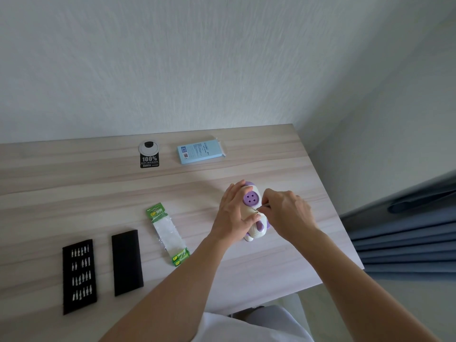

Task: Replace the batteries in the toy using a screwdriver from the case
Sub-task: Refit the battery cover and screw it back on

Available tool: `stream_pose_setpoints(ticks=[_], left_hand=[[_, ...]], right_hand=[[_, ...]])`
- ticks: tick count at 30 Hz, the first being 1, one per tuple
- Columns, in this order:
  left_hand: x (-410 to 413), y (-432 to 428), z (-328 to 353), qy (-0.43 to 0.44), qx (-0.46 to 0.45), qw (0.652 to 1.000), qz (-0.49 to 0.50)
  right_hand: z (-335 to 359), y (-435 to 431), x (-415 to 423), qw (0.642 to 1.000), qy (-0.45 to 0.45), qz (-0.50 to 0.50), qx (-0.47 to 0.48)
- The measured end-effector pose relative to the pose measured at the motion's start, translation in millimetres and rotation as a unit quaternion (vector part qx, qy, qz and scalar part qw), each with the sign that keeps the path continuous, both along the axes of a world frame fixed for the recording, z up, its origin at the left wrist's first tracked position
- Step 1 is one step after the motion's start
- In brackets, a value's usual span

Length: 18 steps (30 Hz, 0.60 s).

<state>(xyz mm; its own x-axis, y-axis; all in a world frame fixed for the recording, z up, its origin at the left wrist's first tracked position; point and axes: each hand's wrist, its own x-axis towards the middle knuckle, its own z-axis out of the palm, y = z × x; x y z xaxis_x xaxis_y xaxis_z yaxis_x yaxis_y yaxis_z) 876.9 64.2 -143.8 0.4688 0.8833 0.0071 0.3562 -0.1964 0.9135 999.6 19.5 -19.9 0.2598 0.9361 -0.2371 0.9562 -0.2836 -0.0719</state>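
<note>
White-and-purple plastic toy (251, 197) on pale wood-grain worktop (98, 193), right of centre. Left hand (233, 213) grasps toy's side, thumb across body. Right hand (287, 213) pinches thin metal screwdriver (262, 207), tip at toy. Green-labelled battery pack (167, 234) and black foam bit tray (79, 276) lie further left.

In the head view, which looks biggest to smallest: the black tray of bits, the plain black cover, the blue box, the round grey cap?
1. Black tray of bits and plain black cover: nearly alike, tray nearer.
2. Blue box, though farther away.
3. Round grey cap.
</note>
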Motion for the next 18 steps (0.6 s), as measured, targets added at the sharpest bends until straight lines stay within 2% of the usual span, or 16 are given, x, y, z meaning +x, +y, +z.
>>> stream_pose_setpoints(ticks=[5,8,11,15,18], left_hand=[[-1.1,0.6,0.5,-0.001,-0.002,1.0,-0.005],[-1.4,1.2,-0.8,0.009,-0.003,1.0,-0.01],[-0.7,0.8,-0.7,0.006,-0.007,1.0,-0.008],[0.2,-0.2,2.1,0.007,-0.003,1.0,-0.001],[-0.9,-0.3,3.4,0.009,-0.012,1.0,-0.005]], right_hand=[[-1.7,4.9,-1.5,0.998,-0.027,-0.056,-0.016],[-1.7,1.7,-2.2,1.0,0.018,-0.016,-0.006],[-1.6,-1.1,-2.0,1.0,-0.007,0.024,-0.007],[-2.7,2.5,-2.2,0.998,-0.007,-0.061,-0.014],[-3.0,-0.7,-2.3,0.998,0.006,-0.062,-0.005]])
